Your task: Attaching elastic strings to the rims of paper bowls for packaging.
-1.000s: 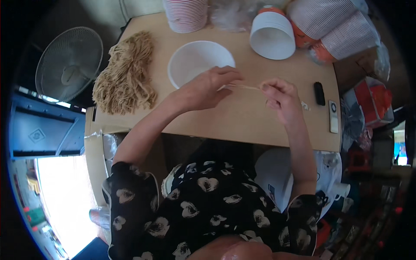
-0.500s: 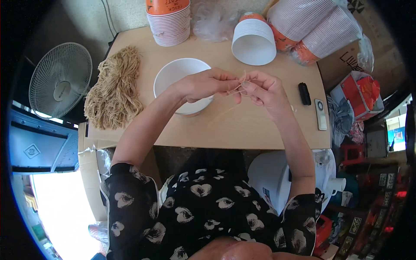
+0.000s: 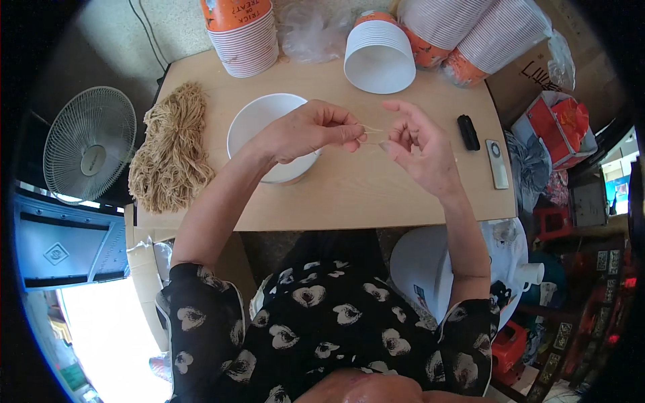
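Note:
My left hand [image 3: 317,132] is closed, thumb against fingers, on a thin tan string [image 3: 373,129] above the middle of the table. Fine ends of the string stick out toward my right hand [image 3: 422,149]. That hand is a little way off, its thumb and index finger spread and the other fingers bent. Whether a strand touches its fingertips is too fine to tell. Below my left hand stands a white paper bucket [image 3: 259,115], partly covered by the hand and wrist. A thick bundle of tan strings [image 3: 171,151] lies on the left of the table.
Stacked orange-and-white paper buckets [image 3: 245,50] stand at the back, near a clear plastic bag [image 3: 312,33]. A white bucket [image 3: 381,64] lies tipped, beside bagged stacks [image 3: 500,40]. On the right lie a black object [image 3: 468,133] and a pale device [image 3: 497,164]. A fan [image 3: 91,144] stands left.
My hands, which met at the string, have moved apart. The right thumb and index finger have spread, while my left hand keeps its pinch. The whole view has shifted slightly.

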{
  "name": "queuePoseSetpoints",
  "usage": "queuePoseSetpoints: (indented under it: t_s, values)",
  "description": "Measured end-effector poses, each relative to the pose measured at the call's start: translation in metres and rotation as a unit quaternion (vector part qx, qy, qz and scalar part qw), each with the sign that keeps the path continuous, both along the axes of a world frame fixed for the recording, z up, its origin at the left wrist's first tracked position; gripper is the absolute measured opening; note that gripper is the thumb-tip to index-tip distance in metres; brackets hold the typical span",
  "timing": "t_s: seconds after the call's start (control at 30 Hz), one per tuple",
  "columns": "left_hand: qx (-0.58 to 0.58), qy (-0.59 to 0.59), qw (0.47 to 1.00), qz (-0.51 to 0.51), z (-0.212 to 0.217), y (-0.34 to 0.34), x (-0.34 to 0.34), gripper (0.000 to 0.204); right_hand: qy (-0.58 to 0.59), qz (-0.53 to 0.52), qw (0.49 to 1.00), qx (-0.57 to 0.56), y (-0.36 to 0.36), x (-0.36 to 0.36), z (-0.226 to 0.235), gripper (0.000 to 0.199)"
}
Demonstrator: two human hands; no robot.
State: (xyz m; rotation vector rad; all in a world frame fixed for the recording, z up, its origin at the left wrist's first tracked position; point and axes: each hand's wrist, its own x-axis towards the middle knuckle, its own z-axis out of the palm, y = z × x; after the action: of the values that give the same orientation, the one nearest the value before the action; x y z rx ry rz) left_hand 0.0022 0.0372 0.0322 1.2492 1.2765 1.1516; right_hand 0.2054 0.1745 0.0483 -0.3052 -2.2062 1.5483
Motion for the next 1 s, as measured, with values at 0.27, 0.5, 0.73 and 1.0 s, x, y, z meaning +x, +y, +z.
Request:
queuePoseSetpoints:
  t_s: [0.27, 0.5, 0.73, 1.0]
  values:
    - [-0.047, -0.036, 0.997, 0.046, -0.001, 0.0, 0.018, 0.026, 0.057, -0.056, 0.968, 0.238, -0.007, 0.003, -0.005, 0.047]
    - [-0.041, 0.032, 0.998, 0.019, 0.01, -0.001, 0.023, 0.027, 0.059, -0.059, 0.944, 0.318, 0.007, -0.005, -0.013, 0.033]
    - [-0.029, 0.012, 0.999, 0.012, 0.004, -0.002, 0.016, 0.031, 0.034, -0.017, 0.98, 0.195, 0.01, -0.003, -0.01, 0.018]
    - [-0.074, -0.125, 0.989, 0.005, -0.003, -0.001, 0.005, 0.03, 0.12, -0.051, 0.963, 0.236, 0.004, -0.007, -0.012, 0.015]
